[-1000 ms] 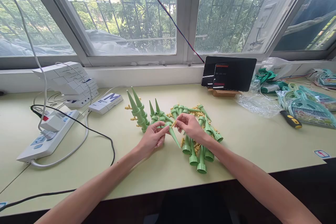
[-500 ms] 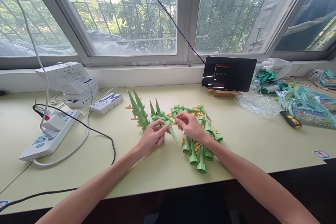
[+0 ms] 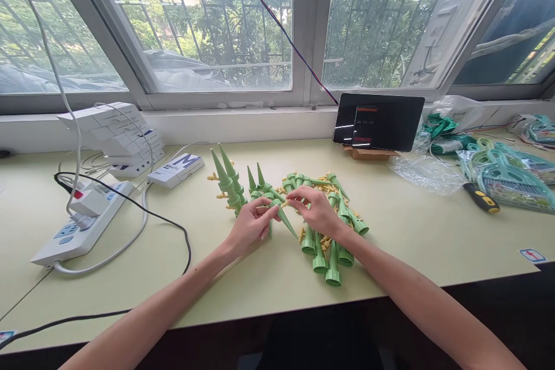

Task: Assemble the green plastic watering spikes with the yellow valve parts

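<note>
My left hand (image 3: 254, 221) is closed on a green plastic watering spike (image 3: 287, 223), its pointed end slanting down to the right. Pinched in the fingertips of my right hand (image 3: 314, 208) is a small yellow valve (image 3: 285, 204), which meets the side of the spike near its wide collar. Whether the valve sits inside the spike's hole is too small to tell. Beyond my left hand several green spikes with yellow valves (image 3: 225, 182) stand stacked, points up. Loose green spikes (image 3: 332, 269) and small yellow valves (image 3: 326, 243) lie in a pile around and under my right hand.
A power strip (image 3: 82, 225) with cables and white boxes (image 3: 117, 139) occupy the left side. A tablet (image 3: 394, 124) and a phone showing a timer (image 3: 364, 127) lean at the back. Right of them lie plastic wrap (image 3: 427, 173), a screwdriver (image 3: 481, 198) and packaged brush sets (image 3: 515, 182).
My right hand has shifted very slightly left with the yellow valve, against the spike. My left hand and the spike have hardly moved.
</note>
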A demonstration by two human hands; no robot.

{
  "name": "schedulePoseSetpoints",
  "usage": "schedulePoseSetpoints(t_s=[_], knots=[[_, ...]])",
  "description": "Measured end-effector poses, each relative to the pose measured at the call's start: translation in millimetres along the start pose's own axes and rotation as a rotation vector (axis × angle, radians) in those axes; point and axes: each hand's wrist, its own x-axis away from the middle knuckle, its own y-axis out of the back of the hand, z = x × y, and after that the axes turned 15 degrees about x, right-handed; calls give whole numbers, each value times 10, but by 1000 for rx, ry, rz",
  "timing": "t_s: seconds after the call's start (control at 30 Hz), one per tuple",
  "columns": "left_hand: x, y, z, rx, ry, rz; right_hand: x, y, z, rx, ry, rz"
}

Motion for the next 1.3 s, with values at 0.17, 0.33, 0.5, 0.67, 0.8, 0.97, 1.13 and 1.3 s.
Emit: schedulePoseSetpoints(t_s=[0.17,0.33,0.5,0.67,0.8,0.97,1.13,1.3], knots=[[15,-3,10,-94,-66,-5,-2,1,18,-5,-17,9],[27,-1,42,-137,-108,-27,-5,0,28,-17,-41,14],[31,10,62,-163,-139,-26,-10,-6,16,2,-35,25],[43,13,61,-174,-159,-22,-16,7,24,53,-24,40],[47,16,65,-180,-172,-11,-13,15,27,89,-21,65],[48,10,63,-177,-190,-8,-7,10,18,123,-21,90],[46,-2,49,-162,-191,-3,-1,-1,-5,116,-14,119],[44,-5,38,-130,-186,3,2,-18,-19,109,-31,147]])
